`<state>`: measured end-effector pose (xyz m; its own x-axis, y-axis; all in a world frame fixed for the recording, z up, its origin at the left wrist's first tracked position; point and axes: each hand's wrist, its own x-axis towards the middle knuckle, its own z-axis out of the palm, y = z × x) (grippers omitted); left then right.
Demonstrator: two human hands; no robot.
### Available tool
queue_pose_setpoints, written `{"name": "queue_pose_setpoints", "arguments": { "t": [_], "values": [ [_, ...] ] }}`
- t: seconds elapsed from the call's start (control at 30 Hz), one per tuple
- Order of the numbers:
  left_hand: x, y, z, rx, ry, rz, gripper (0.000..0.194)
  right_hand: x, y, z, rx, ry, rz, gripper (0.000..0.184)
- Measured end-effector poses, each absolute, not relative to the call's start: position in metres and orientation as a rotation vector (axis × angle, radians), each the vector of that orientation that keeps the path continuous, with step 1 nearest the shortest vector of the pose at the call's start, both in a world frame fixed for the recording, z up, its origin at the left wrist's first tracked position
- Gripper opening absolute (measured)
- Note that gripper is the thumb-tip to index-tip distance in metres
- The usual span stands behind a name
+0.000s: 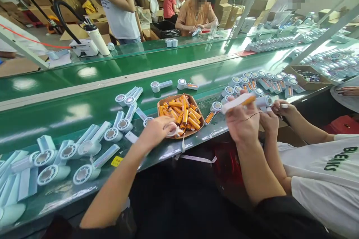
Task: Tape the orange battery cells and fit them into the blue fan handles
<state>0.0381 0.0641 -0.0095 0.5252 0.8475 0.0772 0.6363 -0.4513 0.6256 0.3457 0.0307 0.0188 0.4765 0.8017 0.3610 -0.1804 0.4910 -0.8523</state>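
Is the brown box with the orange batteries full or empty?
Nearly full. The brown box holds a heap of orange batteries piled up to its rim, and the left hand rests at its edge.

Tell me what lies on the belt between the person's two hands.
In the head view, a shallow tray of orange batteries lies between the left hand and the right hand, which holds a white fan handle.

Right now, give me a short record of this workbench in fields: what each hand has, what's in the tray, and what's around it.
left hand: at the near rim of the tray, on a white part; grip unclear
right hand: holds a white fan with an orange battery in its handle
tray: brown, piled with orange batteries
left of tray: white fans lying on the green table
right: a co-worker's hands beside the right hand
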Motion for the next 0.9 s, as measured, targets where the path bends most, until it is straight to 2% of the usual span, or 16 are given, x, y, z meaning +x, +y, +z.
{"name": "queue_pose_setpoints", "arguments": {
  "t": [0.07, 0.13, 0.27, 0.37, 0.53, 0.7, 0.83, 0.9],
  "values": [
    [0.047, 0.120, 0.004, 2.345, 1.201, 0.423, 0.040, 0.348, 0.023, 0.000, -0.955, -0.863, 0.794, 0.071],
    [0.061, 0.175, 0.012, 2.404, 1.291, 0.344, 0.044, 0.349, 0.019, -0.019, -1.010, -0.849, 0.836, 0.079],
    [0.083, 0.268, 0.016, 2.457, 1.709, 0.025, 0.045, 0.361, 0.031, -0.038, -1.041, -0.819, 0.849, 0.069],
    [0.078, 0.313, 0.008, 2.442, 1.842, -0.167, 0.044, 0.374, 0.048, -0.036, -1.031, -0.819, 0.855, 0.059],
    [0.057, 0.335, -0.008, 2.533, 1.625, -0.430, 0.043, 0.376, 0.089, -0.020, -1.042, -0.995, 0.882, 0.057],
    [0.061, 0.334, -0.015, 2.641, 1.374, -0.502, 0.048, 0.343, 0.168, -0.002, -1.007, -1.271, 0.973, 0.052],
    [0.078, 0.335, -0.025, 2.643, 1.346, -0.464, 0.038, 0.311, 0.238, -0.006, -1.055, -1.432, 1.049, 0.063],
    [0.084, 0.340, -0.029, 2.619, 1.360, -0.432, 0.032, 0.300, 0.264, -0.012, -1.183, -1.548, 0.979, 0.061]
  ]
}}
